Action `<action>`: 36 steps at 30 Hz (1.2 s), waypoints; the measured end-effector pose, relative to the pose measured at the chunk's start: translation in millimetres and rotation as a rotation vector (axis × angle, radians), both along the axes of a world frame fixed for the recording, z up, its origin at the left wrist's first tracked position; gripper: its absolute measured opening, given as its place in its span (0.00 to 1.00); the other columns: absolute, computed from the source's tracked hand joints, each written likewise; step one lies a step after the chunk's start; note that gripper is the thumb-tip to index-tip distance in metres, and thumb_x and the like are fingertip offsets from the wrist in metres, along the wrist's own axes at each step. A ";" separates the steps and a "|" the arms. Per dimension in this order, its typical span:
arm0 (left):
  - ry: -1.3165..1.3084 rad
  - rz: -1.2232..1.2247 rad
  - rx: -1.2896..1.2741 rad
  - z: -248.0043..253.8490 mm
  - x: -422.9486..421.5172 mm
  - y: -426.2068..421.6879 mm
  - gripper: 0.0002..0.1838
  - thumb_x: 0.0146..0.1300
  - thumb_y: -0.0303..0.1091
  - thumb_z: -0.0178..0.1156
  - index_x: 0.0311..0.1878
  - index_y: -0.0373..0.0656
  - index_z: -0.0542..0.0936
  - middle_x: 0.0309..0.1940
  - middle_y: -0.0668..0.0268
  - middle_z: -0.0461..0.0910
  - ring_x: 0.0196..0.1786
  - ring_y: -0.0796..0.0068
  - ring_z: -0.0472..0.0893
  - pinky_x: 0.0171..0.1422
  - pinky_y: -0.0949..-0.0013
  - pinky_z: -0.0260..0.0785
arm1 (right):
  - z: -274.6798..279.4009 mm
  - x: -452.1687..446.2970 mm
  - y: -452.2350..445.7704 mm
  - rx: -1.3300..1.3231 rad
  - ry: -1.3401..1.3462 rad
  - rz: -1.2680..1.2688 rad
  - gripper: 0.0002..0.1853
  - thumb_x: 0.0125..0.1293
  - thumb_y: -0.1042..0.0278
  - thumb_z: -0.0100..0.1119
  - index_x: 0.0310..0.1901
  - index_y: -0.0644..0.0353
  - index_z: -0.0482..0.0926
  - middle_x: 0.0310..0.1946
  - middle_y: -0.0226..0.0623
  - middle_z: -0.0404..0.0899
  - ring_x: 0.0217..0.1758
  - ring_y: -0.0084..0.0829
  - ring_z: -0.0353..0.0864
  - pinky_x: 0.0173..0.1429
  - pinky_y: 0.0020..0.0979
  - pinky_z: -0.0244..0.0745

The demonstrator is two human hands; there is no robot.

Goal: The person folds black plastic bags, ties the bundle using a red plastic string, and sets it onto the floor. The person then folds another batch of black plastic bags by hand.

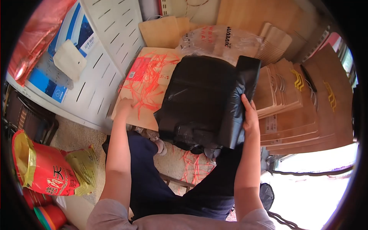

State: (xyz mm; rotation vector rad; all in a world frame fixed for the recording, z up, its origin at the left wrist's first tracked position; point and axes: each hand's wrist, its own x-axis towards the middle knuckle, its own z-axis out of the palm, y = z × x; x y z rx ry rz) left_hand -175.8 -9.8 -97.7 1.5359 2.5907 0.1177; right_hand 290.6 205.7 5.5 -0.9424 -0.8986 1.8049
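A stack of black plastic bags [195, 96] lies over a wooden board in front of me, with a rolled or folded black bundle [239, 99] along its right side. My right hand [250, 115] is closed round the right edge of that bundle. On the left part of the board [153, 103] lie tangled orange-red strips [143, 96] and a pink label [138, 69]. My left hand [125, 107] rests at the board's left edge, beside the strips; its fingers are curled and too small to make out whether they hold anything.
Wooden cutting boards [291, 99] stand in rows on the right. A perforated white metal panel [103, 50] is at the left. A red and yellow sack [50, 168] stands at the lower left. Clear plastic wrap [218, 42] lies behind the black bags. Orange strips also lie on the floor.
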 end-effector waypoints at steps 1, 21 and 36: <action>0.013 -0.013 0.007 8.4 9.3 -1.7 0.12 0.61 0.38 0.63 0.42 0.42 0.78 0.39 0.53 0.81 0.45 0.50 0.81 0.48 0.52 0.74 | -2.0 -1.6 0.6 0.003 0.021 -0.007 0.19 0.67 0.62 0.65 0.56 0.60 0.76 0.46 0.34 0.83 0.46 0.27 0.83 0.51 0.29 0.78; -0.032 -0.071 0.753 154.4 37.3 163.2 0.06 0.67 0.35 0.59 0.41 0.44 0.76 0.22 0.58 0.76 0.26 0.65 0.75 0.33 0.63 0.66 | 6.6 21.0 3.7 0.043 0.283 0.000 0.19 0.69 0.63 0.62 0.58 0.61 0.75 0.47 0.34 0.83 0.45 0.25 0.83 0.51 0.29 0.79; -1.611 0.026 0.125 105.7 245.9 166.3 0.12 0.72 0.40 0.54 0.52 0.45 0.77 0.42 0.64 0.81 0.36 0.78 0.82 0.37 0.72 0.78 | 16.4 -8.7 -27.5 0.065 0.198 0.440 0.26 0.68 0.57 0.64 0.61 0.62 0.71 0.47 0.35 0.82 0.44 0.24 0.83 0.48 0.29 0.80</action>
